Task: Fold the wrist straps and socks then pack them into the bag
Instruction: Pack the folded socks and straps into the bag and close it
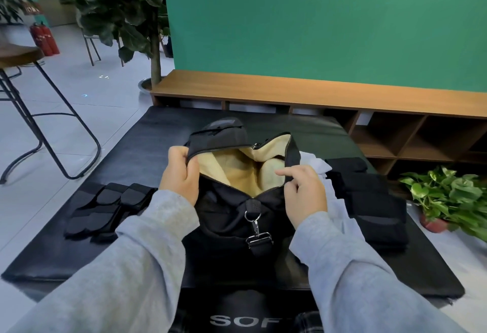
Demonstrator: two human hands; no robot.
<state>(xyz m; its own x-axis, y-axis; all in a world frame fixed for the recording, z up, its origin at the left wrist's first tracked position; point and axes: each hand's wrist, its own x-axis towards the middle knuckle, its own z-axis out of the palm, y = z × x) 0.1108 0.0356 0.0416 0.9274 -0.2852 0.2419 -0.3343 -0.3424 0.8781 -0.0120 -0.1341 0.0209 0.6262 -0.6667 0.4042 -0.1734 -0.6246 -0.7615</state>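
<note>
A black bag (226,216) with a tan lining stands in the middle of a black mat (147,137), its zip mouth spread wide. My left hand (180,172) pinches the left edge of the opening. My right hand (303,190) grips the right edge, forefinger stretched over the mouth. Black wrist straps (105,206) lie flat on the mat left of the bag. On the right lie white socks (320,165), partly hidden behind my right hand, and black socks (369,201) beside them. Nothing shows inside the bag.
A low wooden shelf (316,90) runs along the green wall behind the mat. A potted green plant (448,195) stands at the mat's right edge. A metal-legged stool (23,74) and a tall plant (118,11) are at the left.
</note>
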